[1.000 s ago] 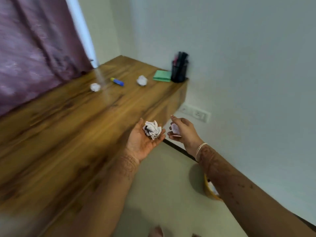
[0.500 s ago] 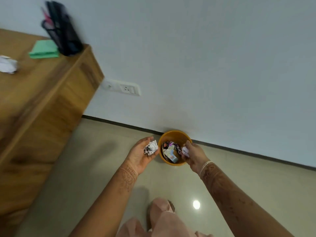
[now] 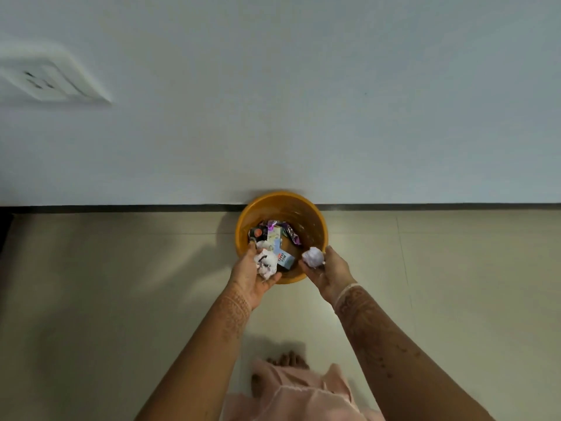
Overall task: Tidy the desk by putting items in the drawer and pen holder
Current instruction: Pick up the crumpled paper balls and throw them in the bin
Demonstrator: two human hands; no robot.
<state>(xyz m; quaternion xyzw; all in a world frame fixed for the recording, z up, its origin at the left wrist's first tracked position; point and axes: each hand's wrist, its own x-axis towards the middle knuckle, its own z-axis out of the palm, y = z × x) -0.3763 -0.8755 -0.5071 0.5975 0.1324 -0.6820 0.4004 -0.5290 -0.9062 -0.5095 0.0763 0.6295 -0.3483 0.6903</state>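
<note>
An orange bin [image 3: 316,217] stands on the floor against the wall, with several wrappers and a small carton inside. My left hand [image 3: 246,278] is over its near left rim, palm up, fingers cupped round a crumpled paper with black print [image 3: 267,265]. Over the near right rim, my right hand [image 3: 333,275] pinches a white crumpled paper ball [image 3: 314,257] between thumb and fingers. The desk, drawer and pen holder are out of view.
A white wall socket [image 3: 51,83] sits on the wall at upper left. A dark skirting strip [image 3: 121,207] runs along the beige tiled floor [image 3: 455,284]. My bare foot [image 3: 288,360] and pink clothing [image 3: 303,396] show at the bottom.
My view swung from the desk down to the floor bin. Both hands, each still holding its crumpled paper, moved over the bin's near rim.
</note>
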